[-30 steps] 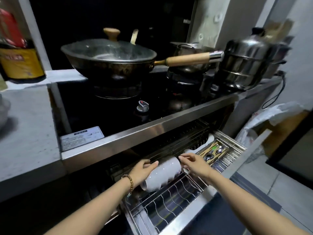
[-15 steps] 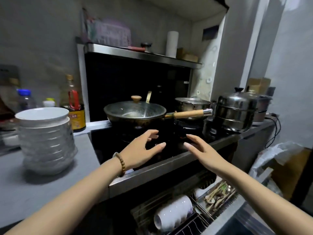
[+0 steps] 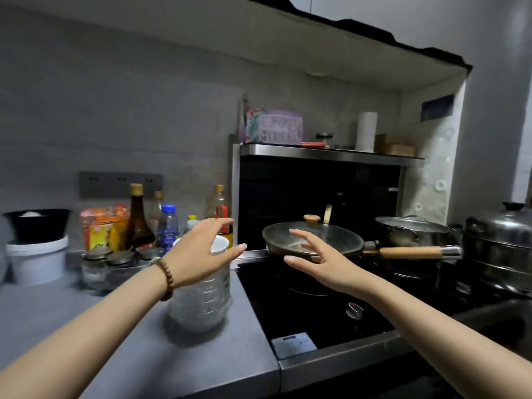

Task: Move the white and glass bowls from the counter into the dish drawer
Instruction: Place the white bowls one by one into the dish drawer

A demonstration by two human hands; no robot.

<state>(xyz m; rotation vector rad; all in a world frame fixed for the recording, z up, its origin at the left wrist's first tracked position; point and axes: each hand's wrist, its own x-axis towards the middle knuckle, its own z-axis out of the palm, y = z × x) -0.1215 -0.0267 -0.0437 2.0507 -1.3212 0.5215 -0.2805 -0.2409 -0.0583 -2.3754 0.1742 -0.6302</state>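
left hand (image 3: 198, 251) at bowl stack (image 3: 201, 309) by counter edge (image 3: 253, 315) | right hand (image 3: 319, 263) over cooktop (image 3: 305, 309)

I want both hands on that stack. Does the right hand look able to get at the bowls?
Probably yes. The right hand hovers open over the cooktop, beside the bowls, with nothing between them; the wok stands behind it. The left hand is over the stack's top, leaving its right side free.
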